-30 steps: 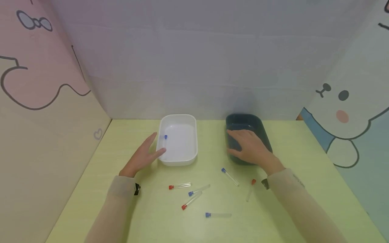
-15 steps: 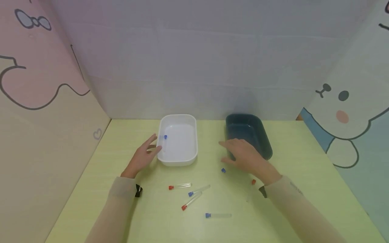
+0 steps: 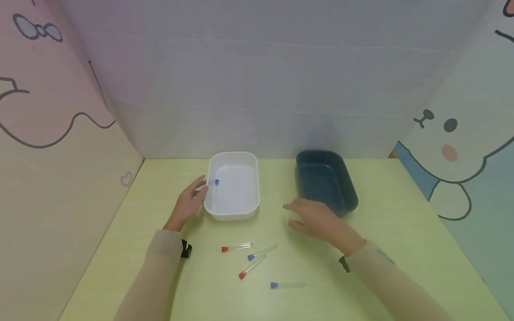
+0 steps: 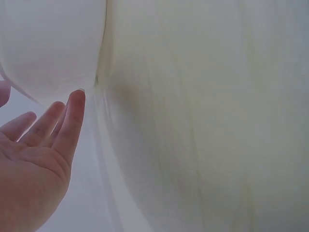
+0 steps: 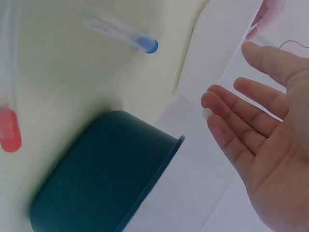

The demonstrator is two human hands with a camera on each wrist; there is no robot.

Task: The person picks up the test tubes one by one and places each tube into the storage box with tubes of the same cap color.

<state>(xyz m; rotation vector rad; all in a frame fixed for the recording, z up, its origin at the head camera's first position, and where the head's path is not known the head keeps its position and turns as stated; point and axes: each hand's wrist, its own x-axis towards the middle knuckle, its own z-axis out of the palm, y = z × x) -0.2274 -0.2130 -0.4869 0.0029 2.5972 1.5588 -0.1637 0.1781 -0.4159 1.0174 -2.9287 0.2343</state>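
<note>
My left hand point(image 3: 187, 204) is beside the left rim of the white bin point(image 3: 252, 214), its fingers loosely extended. Close to the bin's wall in the left wrist view, I cannot tell whether the fingertips touch it. A blue-capped tube point(image 3: 217, 182) lies inside that bin. My right hand point(image 3: 319, 222) hovers over the table at the front left of the dark teal bin point(image 3: 348, 187), holding nothing, fingers apart. The right wrist view shows a blue-capped tube point(image 5: 128, 36) and a red-capped tube point(image 5: 9, 128) on the table; the hand and forearm hide both in the head view.
Several more capped tubes lie on the table in front: a red-capped tube point(image 3: 237, 247), a blue-capped tube point(image 3: 262, 253), another red-capped tube point(image 3: 252, 266) and a blue-capped tube point(image 3: 287, 285). Behind the bins stands a pale wall point(image 3: 257, 89).
My right hand has moved from over the teal bin toward the front and left, now covering the nearby tubes. The left hand has drawn back slightly from over the white bin's rim.
</note>
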